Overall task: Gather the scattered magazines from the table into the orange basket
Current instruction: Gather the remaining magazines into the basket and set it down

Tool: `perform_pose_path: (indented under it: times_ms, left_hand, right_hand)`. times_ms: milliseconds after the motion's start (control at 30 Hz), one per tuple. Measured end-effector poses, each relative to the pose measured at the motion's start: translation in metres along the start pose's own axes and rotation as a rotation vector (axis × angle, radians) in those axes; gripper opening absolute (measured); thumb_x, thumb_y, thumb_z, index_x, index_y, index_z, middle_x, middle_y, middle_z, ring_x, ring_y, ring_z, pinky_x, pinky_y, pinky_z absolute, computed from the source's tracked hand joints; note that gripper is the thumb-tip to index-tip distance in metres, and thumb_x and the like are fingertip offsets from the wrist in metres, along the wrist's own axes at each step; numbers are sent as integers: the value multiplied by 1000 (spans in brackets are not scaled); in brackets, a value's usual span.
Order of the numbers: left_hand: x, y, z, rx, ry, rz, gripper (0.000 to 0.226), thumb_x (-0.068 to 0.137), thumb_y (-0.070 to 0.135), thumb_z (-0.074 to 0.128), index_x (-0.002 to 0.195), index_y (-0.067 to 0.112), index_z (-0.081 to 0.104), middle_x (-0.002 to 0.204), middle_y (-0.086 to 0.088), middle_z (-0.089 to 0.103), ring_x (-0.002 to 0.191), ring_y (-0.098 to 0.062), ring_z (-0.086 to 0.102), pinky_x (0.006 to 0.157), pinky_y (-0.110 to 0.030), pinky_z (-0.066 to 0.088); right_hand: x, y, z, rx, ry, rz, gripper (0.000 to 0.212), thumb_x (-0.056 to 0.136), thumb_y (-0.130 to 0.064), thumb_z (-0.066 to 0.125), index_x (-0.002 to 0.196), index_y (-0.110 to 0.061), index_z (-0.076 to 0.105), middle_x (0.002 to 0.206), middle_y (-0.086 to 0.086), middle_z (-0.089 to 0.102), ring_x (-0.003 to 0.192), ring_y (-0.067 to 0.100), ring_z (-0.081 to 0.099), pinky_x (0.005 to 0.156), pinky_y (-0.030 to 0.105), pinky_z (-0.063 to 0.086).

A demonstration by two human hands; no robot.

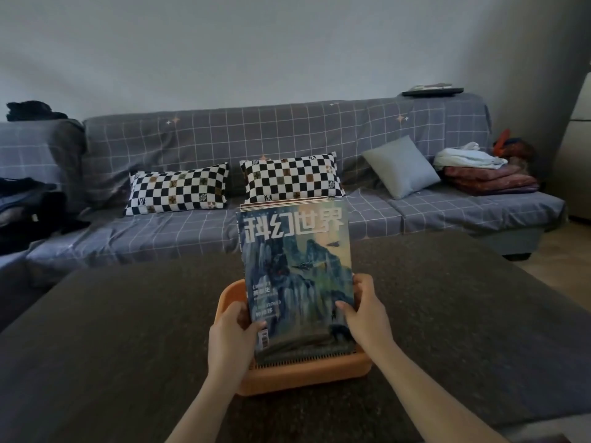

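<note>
Dark table (128,314) — magazines (295,276) upright in orange basket (303,375), gripped between left grip (232,334) and right grip (367,311).

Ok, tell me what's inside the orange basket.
A stack of magazines stands tilted in the orange basket, gripped by the left hand and right hand. The stack covers the basket's floor, so anything beneath is hidden.

Dark speckled table (128,314), orange basket (307,375) resting on it
</note>
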State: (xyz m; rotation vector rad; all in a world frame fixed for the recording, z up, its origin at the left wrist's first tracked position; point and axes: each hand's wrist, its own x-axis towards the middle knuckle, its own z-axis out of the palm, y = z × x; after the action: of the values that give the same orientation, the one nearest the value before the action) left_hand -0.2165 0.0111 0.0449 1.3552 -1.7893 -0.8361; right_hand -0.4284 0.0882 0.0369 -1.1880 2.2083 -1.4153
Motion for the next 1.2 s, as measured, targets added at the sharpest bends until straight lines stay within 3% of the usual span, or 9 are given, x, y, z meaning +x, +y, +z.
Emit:
perform_pose_path:
  times_ms: [133, 233, 367, 500, 700, 834, 1067, 1200]
  left_hand:
    - [2, 2, 3, 66, 57, 17, 25, 81, 22, 75, 80, 30, 51, 78, 7, 63, 69, -5, 61, 54, -24, 49]
    - [1, 0, 5, 89, 94, 25, 25, 81, 28, 74, 81, 30, 50, 80, 8, 61, 69, -4, 60, 53, -20, 44]
    - [-1, -3, 4, 54, 119, 44, 17, 84, 26, 71, 81, 30, 55, 79, 12, 61, 70, 1, 59, 53, -14, 41]
    - [0, -5, 4, 31, 148, 21, 7, 86, 26, 69, 90, 25, 64, 83, 12, 64, 70, 3, 57, 54, -13, 40]
    - [-1, -8, 5, 103, 109, 74, 20, 91, 25, 62, 108, 21, 71, 67, 25, 53, 59, 8, 57, 49, -8, 38]
    - [-3, -10, 4, 155, 66, 129, 25, 93, 27, 59, 115, 21, 68, 73, 23, 56, 64, 6, 60, 56, -10, 45]
    - [-4, -4, 5, 235, 54, 124, 21, 94, 30, 56, 109, 23, 69, 71, 12, 64, 60, 0, 63, 60, -24, 58]
    - [-6, -1, 6, 268, 47, 123, 22, 95, 33, 55, 111, 24, 67, 76, 11, 67, 63, 2, 63, 59, -19, 54]
  right_hand:
    - [-1, 0, 2, -52, 32, 0, 55, 84, -16, 67, 130, -25, 38, 116, -2, 61, 100, 13, 61, 74, 25, 52]
    - [-5, 0, 3, -92, 55, -18, 59, 84, -16, 67, 134, -23, 37, 122, -1, 57, 108, 15, 58, 83, 30, 51]
    - [-5, -1, 4, -111, 68, 23, 56, 86, -18, 64, 135, -20, 37, 127, 2, 52, 110, 18, 56, 85, 34, 51]
    - [-5, -1, 4, -127, 97, 29, 50, 85, -19, 65, 130, -17, 43, 125, 3, 55, 107, 17, 57, 83, 29, 49]
    - [-8, 1, 3, -97, 67, -81, 66, 88, -16, 61, 144, -25, 29, 128, -2, 59, 110, 14, 60, 87, 25, 48]
    - [-7, 2, 1, -146, 4, -115, 63, 91, -20, 56, 146, -24, 25, 140, -3, 49, 111, 14, 59, 93, 26, 46]
    - [-6, -1, -2, -196, -29, -101, 68, 92, -24, 55, 148, -23, 18, 127, 1, 59, 106, 16, 61, 94, 33, 50]
    - [-7, -3, -1, -222, -37, -94, 69, 90, -26, 58, 147, -25, 20, 121, 0, 62, 100, 15, 63, 89, 33, 53]
